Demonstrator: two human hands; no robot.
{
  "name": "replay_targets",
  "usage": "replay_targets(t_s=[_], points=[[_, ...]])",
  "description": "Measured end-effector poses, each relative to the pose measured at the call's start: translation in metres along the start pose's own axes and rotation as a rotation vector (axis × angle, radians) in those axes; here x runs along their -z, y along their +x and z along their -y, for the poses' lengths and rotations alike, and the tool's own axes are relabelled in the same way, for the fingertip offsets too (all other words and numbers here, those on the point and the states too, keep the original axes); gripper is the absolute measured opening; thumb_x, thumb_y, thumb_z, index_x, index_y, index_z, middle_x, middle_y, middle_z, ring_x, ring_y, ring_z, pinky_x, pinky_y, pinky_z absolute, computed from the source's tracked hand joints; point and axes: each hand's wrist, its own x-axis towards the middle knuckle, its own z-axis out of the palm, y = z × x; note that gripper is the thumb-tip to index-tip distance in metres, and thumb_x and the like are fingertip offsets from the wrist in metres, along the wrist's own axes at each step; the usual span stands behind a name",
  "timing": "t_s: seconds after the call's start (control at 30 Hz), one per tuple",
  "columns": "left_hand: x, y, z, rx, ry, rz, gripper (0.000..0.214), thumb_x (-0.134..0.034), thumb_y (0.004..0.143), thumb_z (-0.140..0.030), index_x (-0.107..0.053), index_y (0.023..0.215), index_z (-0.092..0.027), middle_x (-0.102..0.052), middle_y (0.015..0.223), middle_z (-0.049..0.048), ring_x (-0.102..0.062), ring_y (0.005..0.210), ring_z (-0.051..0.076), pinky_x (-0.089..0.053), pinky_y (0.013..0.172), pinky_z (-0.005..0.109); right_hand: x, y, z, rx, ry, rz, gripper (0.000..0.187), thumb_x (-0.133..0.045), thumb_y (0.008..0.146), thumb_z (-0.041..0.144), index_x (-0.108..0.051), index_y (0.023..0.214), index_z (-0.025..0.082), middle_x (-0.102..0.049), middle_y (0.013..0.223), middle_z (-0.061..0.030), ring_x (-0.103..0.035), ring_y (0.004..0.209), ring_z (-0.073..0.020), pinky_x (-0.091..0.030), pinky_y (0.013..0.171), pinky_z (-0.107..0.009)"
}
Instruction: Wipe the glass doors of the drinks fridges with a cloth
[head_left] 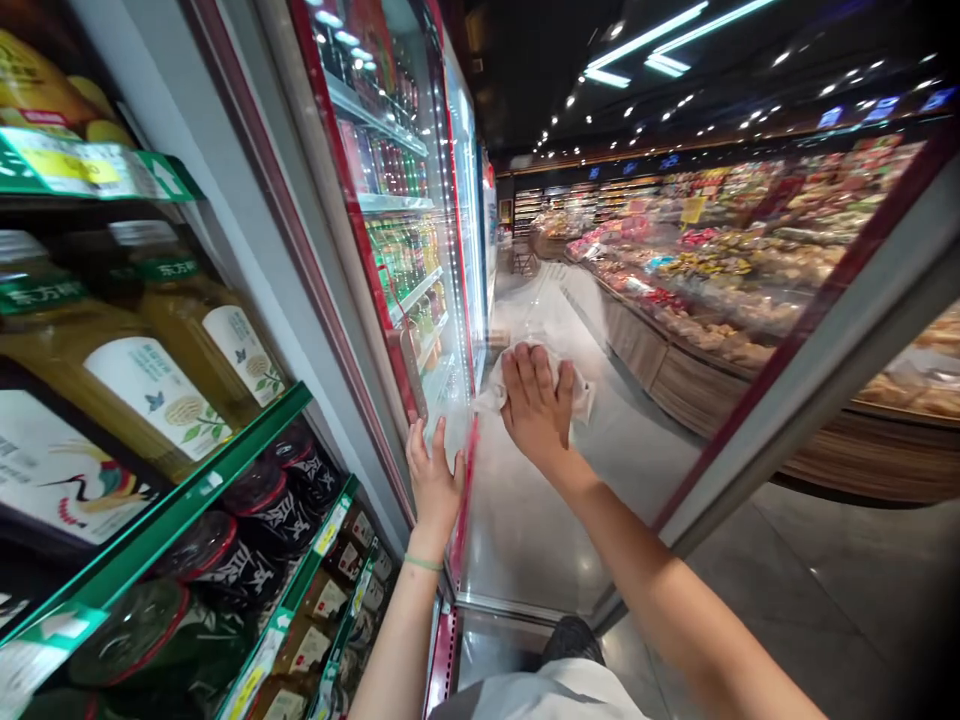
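Note:
I stand at an open glass cooler door swung out into the aisle. My right hand lies flat, fingers together, pressing a white cloth against the glass pane. My left hand grips the door's red edge lower down, fingers hooked round it; a green band sits on that wrist. The glass is partly fogged.
Green-edged shelves on the left hold tea bottles and dark jars. More lit cooler doors run ahead. Produce and snack displays line the right of the tiled aisle.

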Motion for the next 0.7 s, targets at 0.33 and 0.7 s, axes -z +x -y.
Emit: replay_targets(t_s=[0.33,0.7], points=[[0.037,-0.012,0.015,0.166,-0.143,-0.113,0.033,-0.047,0.102,-0.018,-0.063,0.130,-0.021,-0.063,0.128,0.0117,-0.059,0.125,0.021,-0.049,0.112,0.044,-0.032,0.047,0.043,0.229,0.195,-0.037,0.058,-0.037,0.103,0.015,-0.036,0.160,0.018,-0.050,0.159,-0.0062,-0.027,0.157,-0.0179,0.004,0.132,-0.048],[0.061,-0.029,0.021,0.210,-0.087,-0.230,0.027,-0.047,0.100,-0.016,-0.069,0.116,-0.020,-0.068,0.114,0.0090,-0.064,0.112,0.019,-0.053,0.102,0.039,-0.036,0.054,0.073,0.592,0.136,0.077,0.065,-0.038,0.090,0.003,-0.046,0.154,0.016,-0.043,0.163,-0.0014,-0.031,0.155,-0.0129,-0.033,0.127,-0.041]])
